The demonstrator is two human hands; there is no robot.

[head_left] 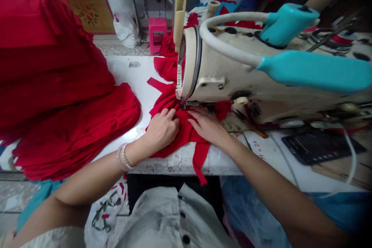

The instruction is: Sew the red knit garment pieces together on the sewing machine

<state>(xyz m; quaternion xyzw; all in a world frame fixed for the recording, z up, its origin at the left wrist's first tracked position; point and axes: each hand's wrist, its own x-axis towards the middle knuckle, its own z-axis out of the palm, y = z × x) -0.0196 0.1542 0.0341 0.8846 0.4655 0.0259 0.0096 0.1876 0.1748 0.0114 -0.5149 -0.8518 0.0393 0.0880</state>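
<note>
A piece of red fabric (186, 133) lies under the head of a cream sewing machine (226, 71), with a narrow red strip hanging over the table's front edge. My left hand (163, 128) is closed on the fabric, its fingers curled just left of the needle area. My right hand (208, 124) rests flat on the same fabric to the right, fingers stretched out and partly under the machine head. The needle itself is hidden by the machine. A bracelet (125, 157) circles my left wrist.
A tall stack of red fabric pieces (66, 97) stands at the left. Right of the machine's base lie orange-handled scissors (255, 126) and a dark phone (316, 148). Cyan lamp parts (316, 71) sit on the machine. A pink stool (157, 33) stands behind the table.
</note>
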